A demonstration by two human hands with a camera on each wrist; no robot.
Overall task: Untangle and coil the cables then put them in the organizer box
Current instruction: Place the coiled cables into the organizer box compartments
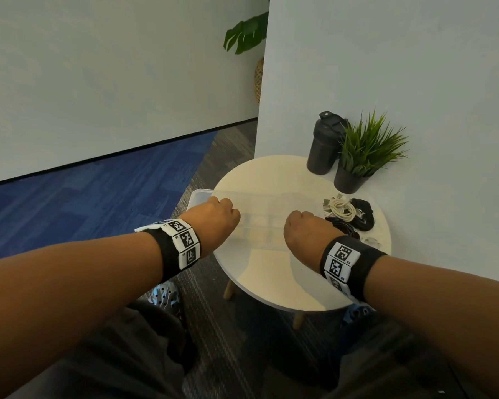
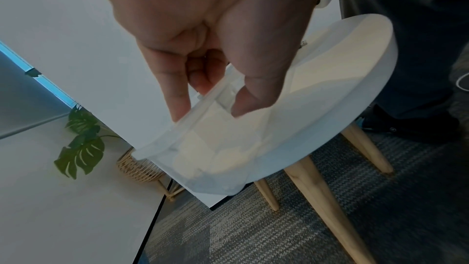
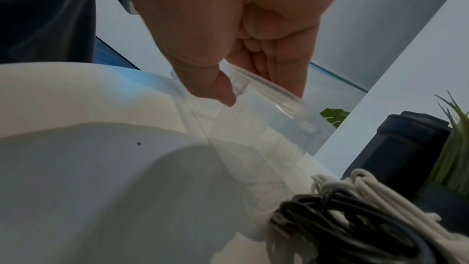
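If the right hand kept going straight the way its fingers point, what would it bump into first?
The right hand already pinches the clear organizer box at its rim, fingers pointing down. Going straight on, it would probably press into the box itself, then the white table beneath. The cables lie off to its side.

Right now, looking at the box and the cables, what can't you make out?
- Head view: fingers of the left hand and right hand, hidden by their own backs.
- Head view: box compartments, blurred and see-through.
- Right wrist view: cables, cut off by the edge, so how many and how tangled is unclear.
- Left wrist view: cables out of frame.
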